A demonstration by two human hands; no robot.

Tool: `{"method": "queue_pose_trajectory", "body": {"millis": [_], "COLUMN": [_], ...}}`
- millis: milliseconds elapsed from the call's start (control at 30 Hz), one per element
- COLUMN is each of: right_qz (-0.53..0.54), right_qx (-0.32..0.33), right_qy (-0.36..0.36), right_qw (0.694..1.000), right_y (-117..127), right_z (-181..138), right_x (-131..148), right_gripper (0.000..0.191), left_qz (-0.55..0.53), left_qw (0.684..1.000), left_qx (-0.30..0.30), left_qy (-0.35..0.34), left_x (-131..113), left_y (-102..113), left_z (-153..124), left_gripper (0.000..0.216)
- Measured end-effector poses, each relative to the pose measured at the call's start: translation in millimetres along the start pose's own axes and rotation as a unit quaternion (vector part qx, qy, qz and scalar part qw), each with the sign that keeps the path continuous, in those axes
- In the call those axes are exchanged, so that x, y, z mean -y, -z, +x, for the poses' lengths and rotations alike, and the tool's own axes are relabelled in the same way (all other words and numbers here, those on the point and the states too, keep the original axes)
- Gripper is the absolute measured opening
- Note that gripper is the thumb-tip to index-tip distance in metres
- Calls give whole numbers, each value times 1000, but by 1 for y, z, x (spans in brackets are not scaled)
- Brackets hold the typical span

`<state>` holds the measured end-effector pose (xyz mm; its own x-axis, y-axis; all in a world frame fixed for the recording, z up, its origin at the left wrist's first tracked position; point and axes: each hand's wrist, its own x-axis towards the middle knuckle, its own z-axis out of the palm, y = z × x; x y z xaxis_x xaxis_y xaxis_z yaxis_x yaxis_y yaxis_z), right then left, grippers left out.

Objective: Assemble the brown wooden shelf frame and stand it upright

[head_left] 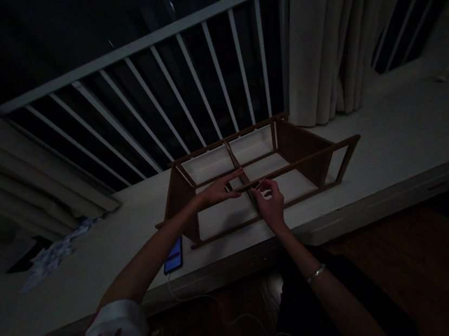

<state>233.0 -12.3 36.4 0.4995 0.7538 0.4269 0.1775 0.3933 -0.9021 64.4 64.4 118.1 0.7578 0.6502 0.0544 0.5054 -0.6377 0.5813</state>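
Wooden rack (288, 152): on the pale ledge (387, 131), 12 o'clock from both hands.
Left hand (217, 192): fingers spread flat over a middle rail.
Right hand (270, 201): fingers pinching something small, seemingly; too dark.
Phone (174, 257): 7 o'clock of rack.

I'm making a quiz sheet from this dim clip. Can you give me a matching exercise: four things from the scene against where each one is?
Things:
1. wooden rack
2. phone
3. crumpled paper
4. bracelet

Places:
A. on the right wrist
B. far left on the ledge
C. under both hands, mid-ledge
D. at the ledge's front edge, with a cable attached

Pairs: 1-C, 2-D, 3-B, 4-A. The left hand and right hand touch the rack's middle rails.
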Motion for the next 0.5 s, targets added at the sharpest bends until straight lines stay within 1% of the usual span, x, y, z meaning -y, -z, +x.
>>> {"method": "queue_pose_trajectory", "body": {"millis": [100,233,367,500], "right_qz": [-32,-49,-49,-50], "right_qx": [10,43,60,65], "right_qy": [51,113,135,153], "right_qw": [998,991,988,985], "right_y": [1,3,5,5], "right_z": [-1,-1,0,-1], "right_x": [0,2,4,3], "right_gripper": [25,17,18,21], "left_qz": [-2,-7,-21,-39], "left_qw": [1000,1000,1000,999], "left_qx": [3,4,11,16], "left_qy": [0,0,1,6], "left_x": [0,-3,-4,-1], "left_y": [0,0,0,0], "left_z": [0,-1,0,1], "left_gripper": [79,77,77,77]}}
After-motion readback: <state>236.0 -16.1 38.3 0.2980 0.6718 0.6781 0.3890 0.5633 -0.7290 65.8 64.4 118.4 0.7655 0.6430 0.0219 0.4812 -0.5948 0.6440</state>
